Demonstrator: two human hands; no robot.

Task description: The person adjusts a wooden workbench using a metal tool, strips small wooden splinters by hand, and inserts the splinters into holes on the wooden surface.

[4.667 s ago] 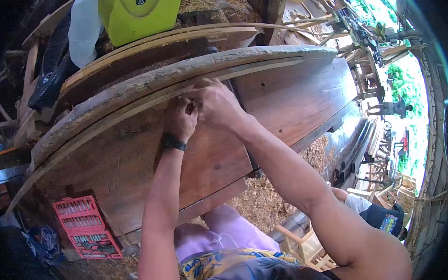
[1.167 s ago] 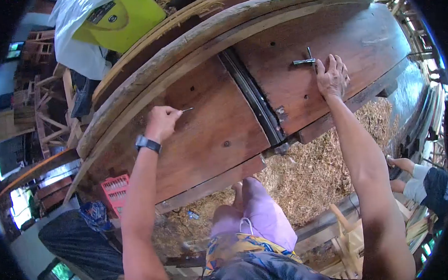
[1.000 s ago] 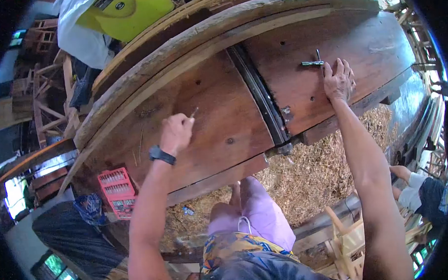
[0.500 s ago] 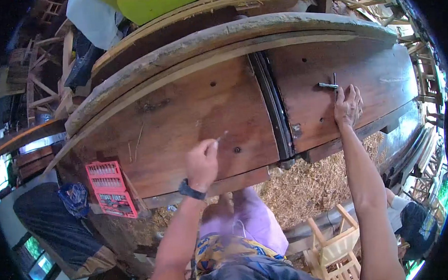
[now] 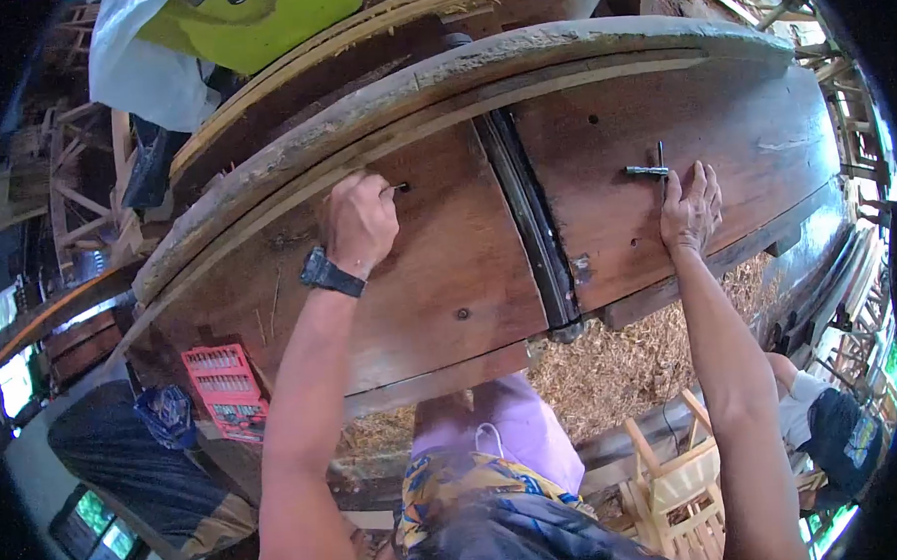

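Note:
In the head view my left hand (image 5: 361, 222), with a dark watch at the wrist, pinches a small, slim metal piece (image 5: 395, 189). Its tip is at a dark hole in the left part of the varnished wooden panel (image 5: 447, 245). Whether it is a bolt or a bit I cannot tell. My right hand (image 5: 692, 214) rests on the panel's right part with fingers apart. Just by its fingertips is a T-shaped metal wrench (image 5: 646, 171). A dark grooved strip (image 5: 528, 221) crosses the panel between the two hands.
An open red socket set case (image 5: 225, 390) lies at the panel's lower left. A yellow-green container (image 5: 267, 28) stands behind the thick rim (image 5: 440, 75). Wood shavings (image 5: 613, 373) cover the ground below, near a wooden chair (image 5: 677, 470). Another person (image 5: 836, 433) is at right.
My left hand has moved up and left across the panel, carrying the small metal piece to the upper hole. My right hand stays beside the T-shaped wrench. The view has shifted slightly.

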